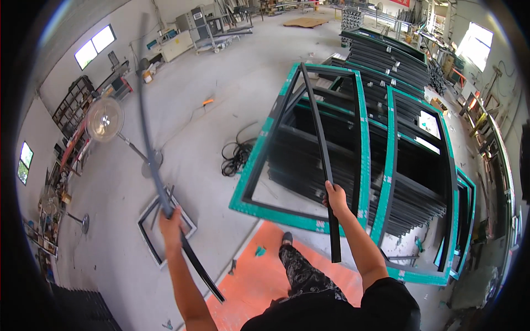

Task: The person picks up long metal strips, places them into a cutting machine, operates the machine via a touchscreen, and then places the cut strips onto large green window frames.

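My left hand [171,225] is closed around a long dark strip [148,129] that stands up steeply on my left; its upper part is blurred, and its lower end hangs near my forearm. A second long black strip [318,124] is gripped in my right hand [336,197], slanting away from me across a window frame [361,127]. That frame is black inside with green film on its faces. Whether the right strip touches the frame, I cannot tell. Another green-filmed frame [389,160] stands to the right of it.
Behind the frames lies a tall stack of black frames [381,66]. An orange sheet [265,265] covers the floor underfoot. To the left are a small frame [165,226] on the floor and a standing fan [105,119]. Black straps [238,157] lie coiled beside the near frame.
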Demonstrator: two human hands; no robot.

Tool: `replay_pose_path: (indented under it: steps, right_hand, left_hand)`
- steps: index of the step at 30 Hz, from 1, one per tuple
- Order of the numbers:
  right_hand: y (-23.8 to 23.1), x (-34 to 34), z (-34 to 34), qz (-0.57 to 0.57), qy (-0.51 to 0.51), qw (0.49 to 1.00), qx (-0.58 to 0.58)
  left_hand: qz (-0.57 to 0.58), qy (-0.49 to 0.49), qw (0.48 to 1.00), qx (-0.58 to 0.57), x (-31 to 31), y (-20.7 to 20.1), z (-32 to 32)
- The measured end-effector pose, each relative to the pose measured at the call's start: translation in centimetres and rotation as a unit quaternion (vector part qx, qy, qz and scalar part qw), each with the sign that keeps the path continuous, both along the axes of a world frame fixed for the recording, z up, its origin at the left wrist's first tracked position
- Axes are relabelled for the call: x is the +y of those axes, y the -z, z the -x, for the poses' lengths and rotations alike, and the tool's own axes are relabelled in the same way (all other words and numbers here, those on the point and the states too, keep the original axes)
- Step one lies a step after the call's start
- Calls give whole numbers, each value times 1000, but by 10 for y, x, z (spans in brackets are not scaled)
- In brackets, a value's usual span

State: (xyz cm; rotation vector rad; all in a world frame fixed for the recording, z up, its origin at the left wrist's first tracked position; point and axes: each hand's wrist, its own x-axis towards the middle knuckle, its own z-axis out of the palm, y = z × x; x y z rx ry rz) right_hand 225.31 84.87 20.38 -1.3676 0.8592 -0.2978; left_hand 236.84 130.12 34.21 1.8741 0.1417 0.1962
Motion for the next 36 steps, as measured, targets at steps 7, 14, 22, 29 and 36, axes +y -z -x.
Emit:
replay_pose_path:
  steps: [7,14,22,29,36]
  right_hand:
    - [33,-9,-159,-75,38,996,0]
    - [59,-1,-245,-96,65,993,23]
    - [78,56,-269,-105,98,990,9]
    - [85,87,-304,-40,76,996,22]
    - [94,77,-306,214,29,966,145]
  left_hand:
    - [-45,154,979,123,-89,97,-103]
    - [-64,225,960,152,-144,124,-167]
    - [-123,284,943,124,-175,164,-210]
    - [-105,330,927,146,-197,182,-236]
    - [-169,345,908,166,-210,173,-249]
